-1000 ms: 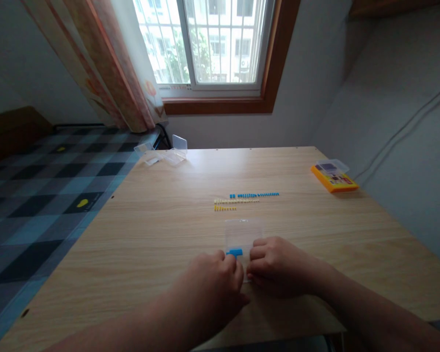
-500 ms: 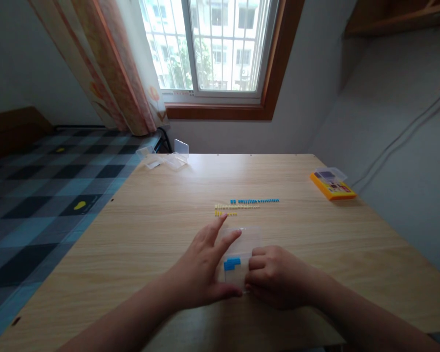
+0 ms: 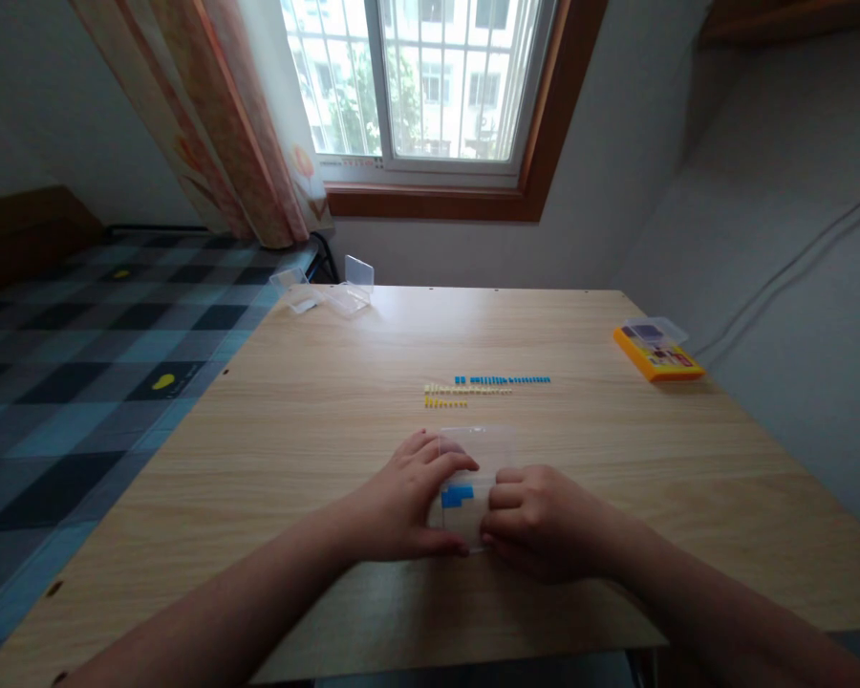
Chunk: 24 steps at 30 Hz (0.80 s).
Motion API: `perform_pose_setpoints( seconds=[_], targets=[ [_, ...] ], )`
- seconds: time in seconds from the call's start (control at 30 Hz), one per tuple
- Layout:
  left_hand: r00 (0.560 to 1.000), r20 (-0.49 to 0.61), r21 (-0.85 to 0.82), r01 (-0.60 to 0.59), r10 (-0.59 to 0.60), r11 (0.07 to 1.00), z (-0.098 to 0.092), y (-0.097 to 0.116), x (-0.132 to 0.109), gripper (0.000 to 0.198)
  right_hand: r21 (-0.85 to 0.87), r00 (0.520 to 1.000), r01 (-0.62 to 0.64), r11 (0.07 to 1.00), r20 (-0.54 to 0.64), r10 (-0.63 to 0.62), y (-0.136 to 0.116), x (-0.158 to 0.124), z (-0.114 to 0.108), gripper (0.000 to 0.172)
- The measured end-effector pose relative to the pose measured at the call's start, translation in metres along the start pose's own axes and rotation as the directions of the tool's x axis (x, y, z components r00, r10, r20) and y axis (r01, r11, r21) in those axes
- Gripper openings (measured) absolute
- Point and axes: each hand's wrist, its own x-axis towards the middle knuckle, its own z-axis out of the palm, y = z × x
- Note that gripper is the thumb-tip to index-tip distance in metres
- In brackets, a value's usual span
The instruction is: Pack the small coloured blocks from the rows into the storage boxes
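A clear plastic box [image 3: 465, 526] with its lid [image 3: 483, 447] tipped open toward the far side lies near the front of the table. Inside it, at the back left, sit blue building blocks [image 3: 457, 495] pushed together. My left hand [image 3: 408, 497] curves around the box's left side, thumb at the front and fingers at the back. At the right side my right hand [image 3: 530, 521] is closed, its curled fingers against the box; the fingertips are partly hidden. Beyond the lid run rows of small pieces: blue [image 3: 508, 380], cream [image 3: 465, 390] and yellow [image 3: 444, 403].
Open clear boxes [image 3: 348, 298] stand at the table's far left corner. An orange case [image 3: 659, 354] with a clear lid on top lies near the right edge. A bed [image 3: 136, 334] adjoins the left side, and a wall with a cable is on the right.
My left hand's fingers have drawn back from near the yellow row and closed in around the box's left side. The right hand stays at the box. The view has tilted slightly downward.
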Motion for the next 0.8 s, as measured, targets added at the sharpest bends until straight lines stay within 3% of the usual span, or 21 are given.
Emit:
perform_pose_setpoints(
  seconds=[0.13, 0.33, 0.57, 0.7, 0.8],
  targets=[
    [0.999, 0.003, -0.037, -0.032, 0.033, 0.999, -0.003, -0.001, 0.003, 0.063, -0.016, 1.000, 0.008, 1.000, -0.013, -0.008, 0.000, -0.001, 0.001, 0.018],
    [0.999, 0.028, -0.034, -0.018, 0.019, 0.999, -0.004, 0.000, 0.003, 0.066, -0.022, 0.999, 0.021, 1.000, -0.024, -0.022, 0.001, -0.001, 0.004, 0.019],
    [1.000, 0.000, -0.008, 0.000, 0.000, 1.000, -0.001, -0.003, 0.003, 0.067, -0.107, 0.967, 0.023, 0.994, -0.250, -0.049, -0.008, -0.002, -0.006, 0.023],
    [1.000, -0.001, -0.020, 0.018, -0.018, 1.000, 0.001, -0.006, 0.003, 0.071, -0.146, 0.912, -0.098, 0.984, -0.410, 0.030, 0.005, -0.009, -0.025, 0.022],
    [0.999, 0.001, -0.042, 0.038, -0.038, 0.998, 0.002, -0.007, 0.004, 0.072, -0.092, 0.853, -0.261, 0.961, -0.488, 0.185, 0.034, -0.009, -0.043, 0.021]
  ],
)
